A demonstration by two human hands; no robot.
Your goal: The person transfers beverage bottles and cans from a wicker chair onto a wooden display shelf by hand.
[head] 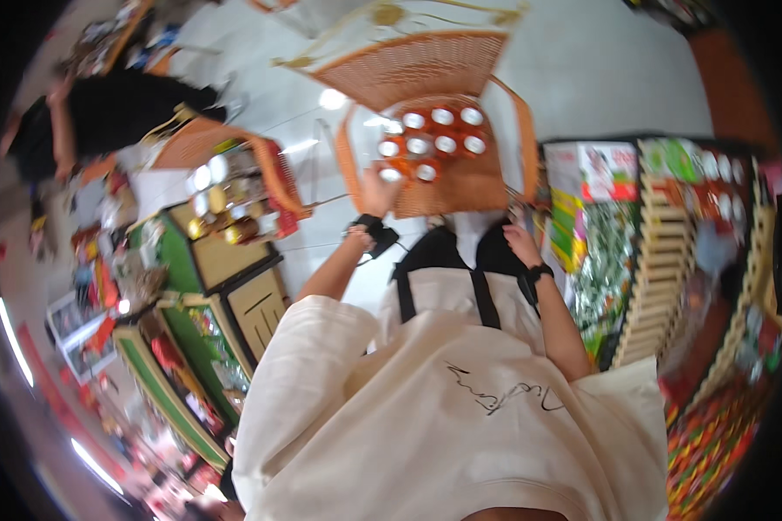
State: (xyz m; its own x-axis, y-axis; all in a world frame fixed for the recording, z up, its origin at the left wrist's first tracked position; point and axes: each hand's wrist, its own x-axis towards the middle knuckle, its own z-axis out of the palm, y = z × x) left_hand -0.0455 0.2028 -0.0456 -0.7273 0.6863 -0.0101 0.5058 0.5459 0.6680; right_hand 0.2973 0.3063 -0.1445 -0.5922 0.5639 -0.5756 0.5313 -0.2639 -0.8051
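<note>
In front of me stands an orange woven wicker armchair (453, 195), its backrest on the far side. Several orange-red jars (444, 144) with whitish lids stand in rows on its seat. My left hand (379, 192) reaches over the left front of the seat, its fingers around the nearest left jar (391, 174). The fingertips are partly hidden by blur. Beside my thigh, to the right of the seat's front edge, hangs my right hand (522, 244). Its fingers are loosely bent and I see nothing in them. Both wrists wear black bands.
Left, another wicker chair (277, 176) holds several lidded jars (218, 169). Green-and-cream shelving (234, 267) stands below it. On the right are slatted wooden display racks (658, 260) with packaged goods (603, 241). A person in black (124, 120) is at the upper left.
</note>
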